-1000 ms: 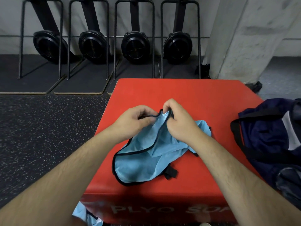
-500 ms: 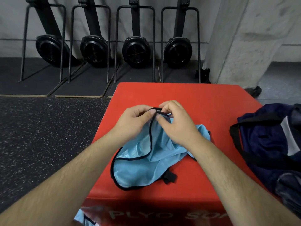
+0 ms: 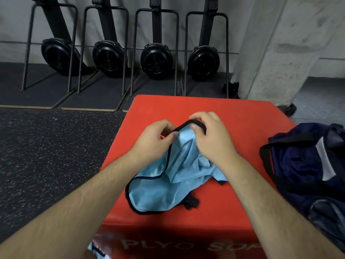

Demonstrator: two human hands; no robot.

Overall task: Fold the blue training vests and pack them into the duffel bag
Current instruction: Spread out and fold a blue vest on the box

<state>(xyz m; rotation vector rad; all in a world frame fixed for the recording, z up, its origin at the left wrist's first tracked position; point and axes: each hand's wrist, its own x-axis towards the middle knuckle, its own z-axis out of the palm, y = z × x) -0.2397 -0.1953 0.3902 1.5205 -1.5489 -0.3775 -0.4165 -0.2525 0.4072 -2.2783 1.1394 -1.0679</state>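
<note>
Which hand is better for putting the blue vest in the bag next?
Probably the right hand: it pinches the vest on the side nearest the duffel bag, which lies at the right edge of the red box. The left hand, also pinching, would have to cross over.

Left hand (image 3: 155,140): pinches the black-trimmed edge of the blue vest (image 3: 168,184)
Right hand (image 3: 211,136): grips the same trim loop, just beside the left
Vest: crumpled on the red plyo box (image 3: 233,116)
Duffel bag (image 3: 306,165): navy, at the box's right edge
Behind: four black upright machines (image 3: 155,58) along the wall
</note>
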